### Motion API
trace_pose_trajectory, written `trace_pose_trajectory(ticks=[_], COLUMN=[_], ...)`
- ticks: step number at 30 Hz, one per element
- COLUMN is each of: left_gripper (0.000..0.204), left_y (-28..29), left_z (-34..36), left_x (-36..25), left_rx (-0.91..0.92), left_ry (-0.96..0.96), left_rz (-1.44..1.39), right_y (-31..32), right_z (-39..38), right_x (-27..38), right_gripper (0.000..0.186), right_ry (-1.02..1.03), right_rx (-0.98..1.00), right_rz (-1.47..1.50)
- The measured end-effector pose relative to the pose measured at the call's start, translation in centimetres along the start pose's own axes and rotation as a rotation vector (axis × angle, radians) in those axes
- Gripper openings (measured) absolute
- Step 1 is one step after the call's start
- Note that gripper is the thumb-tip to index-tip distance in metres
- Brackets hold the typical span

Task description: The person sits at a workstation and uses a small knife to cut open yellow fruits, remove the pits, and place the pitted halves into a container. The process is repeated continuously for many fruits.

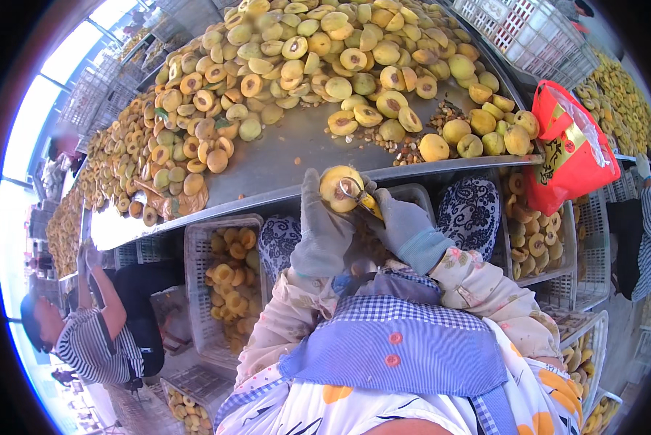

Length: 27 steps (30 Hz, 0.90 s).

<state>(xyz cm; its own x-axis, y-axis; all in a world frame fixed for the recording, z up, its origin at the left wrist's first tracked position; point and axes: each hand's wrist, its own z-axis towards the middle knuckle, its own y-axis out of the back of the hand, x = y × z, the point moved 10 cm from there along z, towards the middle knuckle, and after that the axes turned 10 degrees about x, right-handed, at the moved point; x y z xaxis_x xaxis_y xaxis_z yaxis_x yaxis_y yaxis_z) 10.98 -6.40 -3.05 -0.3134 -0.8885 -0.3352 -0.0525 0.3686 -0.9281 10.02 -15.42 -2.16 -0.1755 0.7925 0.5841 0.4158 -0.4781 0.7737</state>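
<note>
My gloved left hand [320, 233] grips a halved yellow peach [332, 181], its cut face turned up and its middle brownish. In my gloved right hand [406, 225] is a pitting tool [369, 204] with a yellow and black handle. The tool's curved metal loop lies against the middle of the cut face. Both hands are just past the near edge of a metal table [289, 156]. A large heap of peach halves [296, 69] covers much of that table. Whether a stone remains in the held half I cannot tell.
Loose peach stones [406, 148] lie near the table edge, beside a red bag [568, 148]. Crates of peach halves stand at my left [195, 290] and right [573, 250]. A person in a striped top [97, 337] works at the left; another striped sleeve [650, 239] shows far right.
</note>
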Motion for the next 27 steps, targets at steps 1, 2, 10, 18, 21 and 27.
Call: trace_pose_trajectory(ticks=[1, 2, 10, 18, 21, 27], left_gripper=[0.061, 0.06, 0.041, 0.025, 0.021, 0.024], left_y=[0.1, 0.4, 2.5, 1.0, 1.3, 1.4], left_z=[0.0, 0.1, -1.0, -2.3, -3.0, -3.4], left_x=[0.2, 0.2, -1.5, -3.0, -4.1, -5.7], left_rx=[-0.006, -0.017, -0.268, -0.157, -0.133, -0.138], left_ry=[0.012, 0.005, -0.327, -0.609, -0.544, -0.493], left_rz=[-0.002, 0.019, 0.205, 0.607, 0.624, 0.812], right_y=[-0.1, -0.3, -3.3, -5.3, -6.5, -6.9], right_z=[0.0, 0.0, 0.9, -0.2, 0.9, 1.2], right_x=[0.0, -0.1, -0.3, 0.0, 0.3, 2.5], right_gripper=[0.036, 0.036, 0.046, 0.04, 0.039, 0.038], right_ry=[-0.014, -0.028, -0.012, 0.245, 0.177, 0.123], right_rx=[0.015, 0.032, 0.188, 0.244, 0.346, 0.514], right_rz=[-0.027, -0.057, 0.157, 0.903, 0.745, 0.754])
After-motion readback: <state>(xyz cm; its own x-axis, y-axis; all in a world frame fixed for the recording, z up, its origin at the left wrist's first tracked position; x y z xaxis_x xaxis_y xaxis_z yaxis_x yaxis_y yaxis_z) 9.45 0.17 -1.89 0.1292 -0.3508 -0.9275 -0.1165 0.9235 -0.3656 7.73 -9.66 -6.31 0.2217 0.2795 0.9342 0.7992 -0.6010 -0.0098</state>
